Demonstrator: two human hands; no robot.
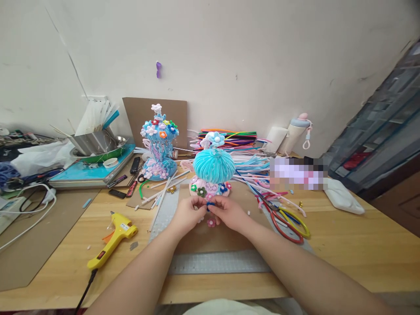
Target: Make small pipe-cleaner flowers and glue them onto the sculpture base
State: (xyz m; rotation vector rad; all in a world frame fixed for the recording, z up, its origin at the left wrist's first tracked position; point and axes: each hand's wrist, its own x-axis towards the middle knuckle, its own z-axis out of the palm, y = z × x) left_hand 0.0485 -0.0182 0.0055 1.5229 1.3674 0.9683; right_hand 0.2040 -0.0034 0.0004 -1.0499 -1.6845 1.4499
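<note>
Between the fingertips of my left hand [193, 211] and my right hand [226, 211] is a small dark blue flower [210, 204], pinched from both sides and partly covered by the fingers. Just behind them stands a fuzzy craft piece with a turquoise dome [214, 166], a light blue flower on top and a pink base [211, 189] dotted with coloured flowers. A small pink flower [211, 222] lies on the brown board [210, 241] just below my hands.
A yellow glue gun [114, 238] lies at left. Red-handled scissors [285, 229] and yellow-handled scissors [297, 221] are at right. A flower-covered blue craft piece [159, 148] stands behind left, with bundled fuzzy stems [229, 138] along the wall. A metal bowl [93, 142] sits further left.
</note>
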